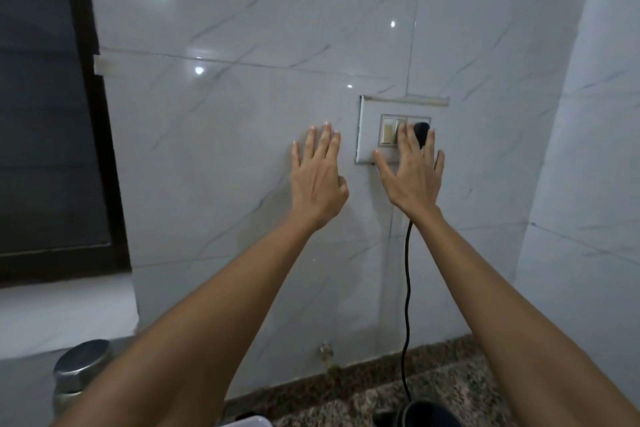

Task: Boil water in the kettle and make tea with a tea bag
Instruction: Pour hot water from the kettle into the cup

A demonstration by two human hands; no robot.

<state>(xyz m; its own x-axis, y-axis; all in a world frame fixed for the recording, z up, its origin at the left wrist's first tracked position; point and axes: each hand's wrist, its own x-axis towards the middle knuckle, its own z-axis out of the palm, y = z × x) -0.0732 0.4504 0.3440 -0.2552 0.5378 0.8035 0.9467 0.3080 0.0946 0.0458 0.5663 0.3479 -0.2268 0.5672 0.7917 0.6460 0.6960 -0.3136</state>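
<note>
against the tiled wall [242, 45], left hand [317, 177] lies flat, fingers spread, holding nothing. at its three o'clock, right hand [412, 173], fingers straight, touches the switch plate [369, 135] beside the black plug [421, 132]; its cord [408, 288] drops toward six o'clock.

The wall tiles [242, 114] are showing glossy, veined marble; the worktop [433, 385] is looking like speckled polished granite; the jar [81, 367] is gleaming as brushed metal; the switch plate [369, 135] is looking like smooth plastic.
</note>
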